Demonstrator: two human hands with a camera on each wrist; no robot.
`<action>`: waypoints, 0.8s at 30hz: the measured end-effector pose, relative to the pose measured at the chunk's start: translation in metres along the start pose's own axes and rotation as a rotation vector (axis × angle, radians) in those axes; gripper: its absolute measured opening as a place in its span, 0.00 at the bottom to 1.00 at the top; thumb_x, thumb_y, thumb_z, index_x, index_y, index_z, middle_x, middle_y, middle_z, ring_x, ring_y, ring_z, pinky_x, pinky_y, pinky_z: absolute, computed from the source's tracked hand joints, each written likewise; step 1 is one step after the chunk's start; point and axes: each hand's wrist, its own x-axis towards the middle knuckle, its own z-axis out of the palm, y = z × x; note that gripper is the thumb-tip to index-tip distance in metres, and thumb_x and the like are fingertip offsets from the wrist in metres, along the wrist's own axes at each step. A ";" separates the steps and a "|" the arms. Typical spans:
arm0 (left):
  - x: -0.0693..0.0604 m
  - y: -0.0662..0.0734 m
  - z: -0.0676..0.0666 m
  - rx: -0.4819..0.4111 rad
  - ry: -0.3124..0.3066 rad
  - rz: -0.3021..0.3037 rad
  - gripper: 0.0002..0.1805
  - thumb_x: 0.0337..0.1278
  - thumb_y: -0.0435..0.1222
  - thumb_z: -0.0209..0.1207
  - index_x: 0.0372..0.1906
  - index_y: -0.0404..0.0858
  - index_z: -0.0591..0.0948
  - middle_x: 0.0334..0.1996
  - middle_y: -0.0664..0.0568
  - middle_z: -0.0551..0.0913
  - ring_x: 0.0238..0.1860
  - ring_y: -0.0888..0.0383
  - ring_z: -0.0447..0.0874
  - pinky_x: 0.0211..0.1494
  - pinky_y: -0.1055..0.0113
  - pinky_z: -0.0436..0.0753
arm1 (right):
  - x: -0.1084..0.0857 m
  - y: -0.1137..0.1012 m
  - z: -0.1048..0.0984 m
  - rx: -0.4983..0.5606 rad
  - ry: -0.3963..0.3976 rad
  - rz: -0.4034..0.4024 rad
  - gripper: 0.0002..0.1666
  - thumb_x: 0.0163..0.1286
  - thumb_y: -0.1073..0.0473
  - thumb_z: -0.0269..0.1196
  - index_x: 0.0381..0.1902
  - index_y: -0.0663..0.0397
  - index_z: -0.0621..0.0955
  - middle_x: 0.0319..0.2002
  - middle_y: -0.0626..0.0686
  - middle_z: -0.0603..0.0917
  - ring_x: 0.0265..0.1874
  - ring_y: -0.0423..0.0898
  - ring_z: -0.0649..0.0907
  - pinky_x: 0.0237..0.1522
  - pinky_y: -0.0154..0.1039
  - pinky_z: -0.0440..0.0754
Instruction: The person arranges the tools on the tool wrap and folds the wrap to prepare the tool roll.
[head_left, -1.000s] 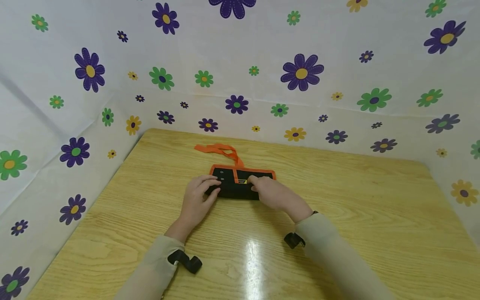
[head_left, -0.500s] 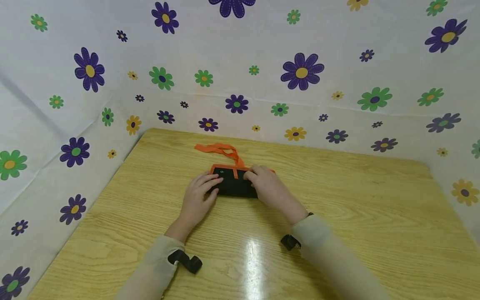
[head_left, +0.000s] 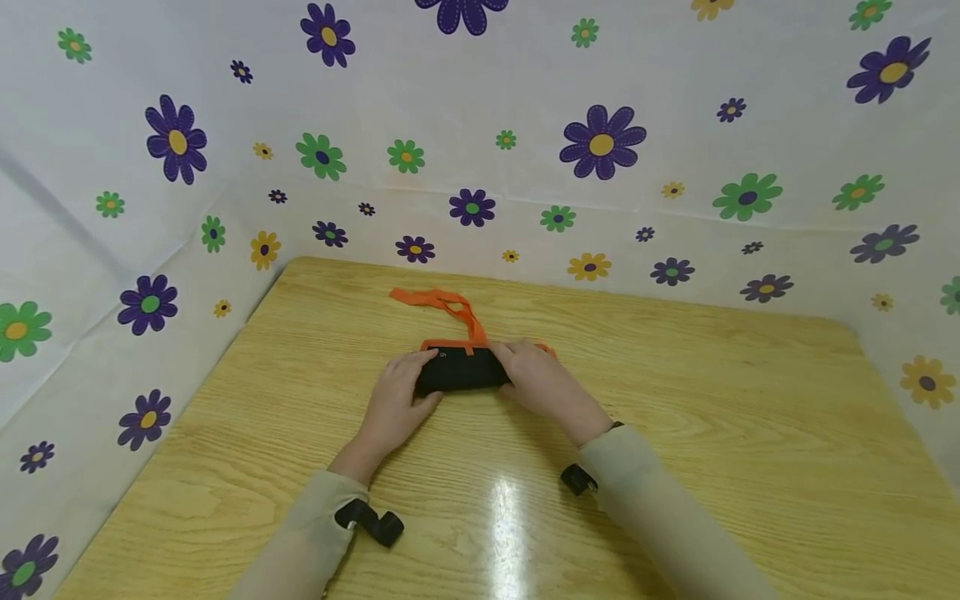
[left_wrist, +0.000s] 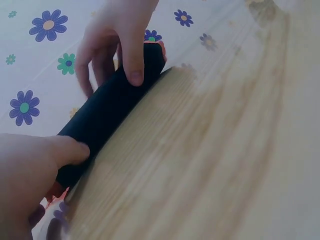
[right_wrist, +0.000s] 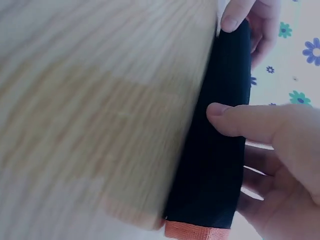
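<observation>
A black fabric tool roll (head_left: 467, 371) with orange edging lies partly rolled up on the wooden table, a small white digit visible near its left end. Gripping that left end is my left hand (head_left: 396, 402), thumb on the near side and fingers over the far side. Right of the middle, my right hand (head_left: 546, 385) holds the roll the same way. In the right wrist view, its thumb (right_wrist: 225, 117) presses the black cloth (right_wrist: 207, 175), with the fingers behind. What lies inside the roll is hidden.
An orange tie strap (head_left: 450, 304) trails from the roll's far edge toward the back left of the table (head_left: 712, 400). White cloth (head_left: 540, 83) printed with flowers hangs behind and at the sides. Each sleeve carries a black wrist mount (head_left: 372, 521).
The near part of the tool roll has been turned over away from me, covering a digit and the yellow label seen earlier. My right hand has shifted its hold on the roll.
</observation>
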 end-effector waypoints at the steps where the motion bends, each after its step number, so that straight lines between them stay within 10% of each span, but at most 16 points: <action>1: 0.000 0.000 0.001 -0.017 -0.013 -0.028 0.32 0.57 0.38 0.65 0.67 0.39 0.69 0.63 0.45 0.71 0.65 0.46 0.64 0.67 0.50 0.63 | 0.000 0.001 0.001 0.015 -0.006 0.001 0.34 0.61 0.63 0.68 0.63 0.65 0.70 0.54 0.62 0.78 0.54 0.58 0.77 0.56 0.49 0.75; 9: 0.000 0.002 0.001 -0.158 0.004 -0.154 0.32 0.58 0.47 0.64 0.65 0.41 0.70 0.63 0.46 0.68 0.64 0.48 0.66 0.64 0.49 0.68 | -0.003 0.006 -0.001 0.128 -0.104 0.055 0.27 0.71 0.61 0.59 0.64 0.66 0.70 0.57 0.62 0.73 0.54 0.56 0.75 0.54 0.47 0.75; 24: 0.000 0.002 0.001 -0.151 0.094 -0.149 0.21 0.58 0.53 0.60 0.43 0.39 0.81 0.36 0.51 0.78 0.37 0.55 0.73 0.40 0.60 0.74 | -0.016 0.013 -0.009 0.400 -0.177 0.109 0.13 0.78 0.60 0.47 0.55 0.58 0.69 0.34 0.53 0.79 0.27 0.45 0.75 0.32 0.41 0.74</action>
